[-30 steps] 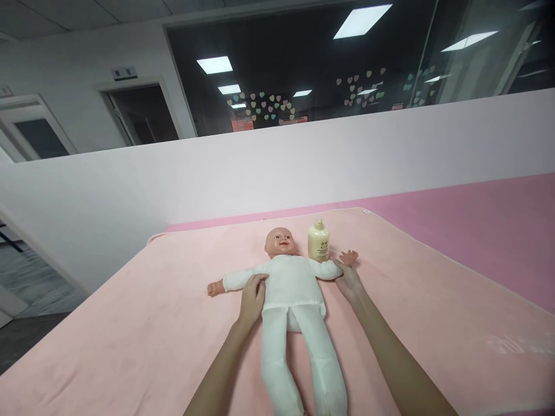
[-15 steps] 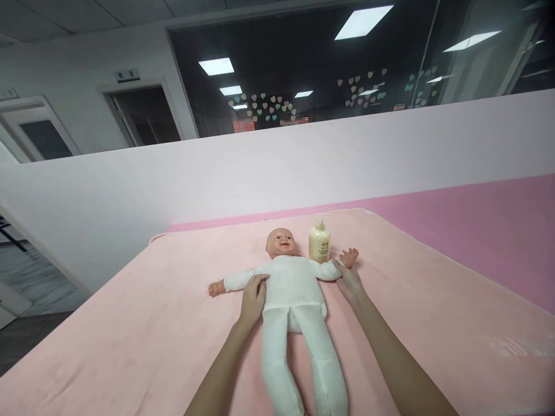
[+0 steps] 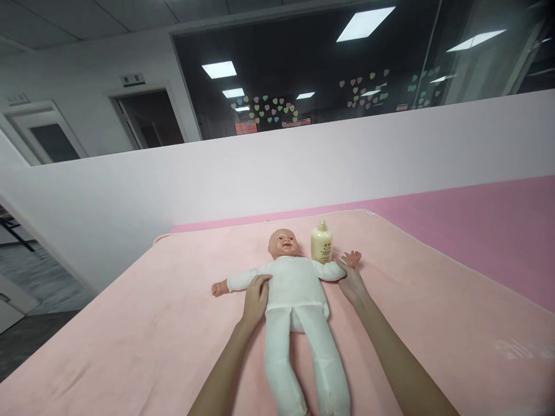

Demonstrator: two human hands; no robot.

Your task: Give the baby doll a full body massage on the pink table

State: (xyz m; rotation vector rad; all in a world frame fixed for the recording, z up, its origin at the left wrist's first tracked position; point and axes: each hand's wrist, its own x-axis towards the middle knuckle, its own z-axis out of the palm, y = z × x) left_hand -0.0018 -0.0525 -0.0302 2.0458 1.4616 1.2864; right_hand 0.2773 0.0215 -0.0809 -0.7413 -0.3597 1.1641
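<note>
Left of middle on the peach surface (image 3: 143, 329), the left hand (image 3: 255, 299) lies against the side of the doll (image 3: 295, 283), below its armpit; gripping or just resting, I can't tell from my end. Doll is face-up, mid-surface, head (image 3: 283, 242) toward the far edge, legs toward the near side and cut off by my view. Next along, a pale yellow bottle (image 3: 321, 245) stands upright just past the doll's outstretched arm; touching it or not, can't tell. The right hand (image 3: 352, 284) looks closed on the sleeved forearm (image 3: 332, 271) near the wrist, thumb side on top, other fingers hidden. Risks, my judgement: swinging that arm toward the far edge could tip the bottle, since it sits so near; a pull rightward could drag or twist the whole doll if the left hand is only resting; soft sleeve could slip under a loose hold. Edges and room: wide stretch out to the left edge, dark floor (image 3: 34, 341) beyond it; far edge fairly near head and bottle, white wall (image 3: 260, 179) behind, so least room there; broad stretch right to the slanting right edge, pink mat (image 3: 468, 222) beyond. Near edge not visible, can't rate it.
</note>
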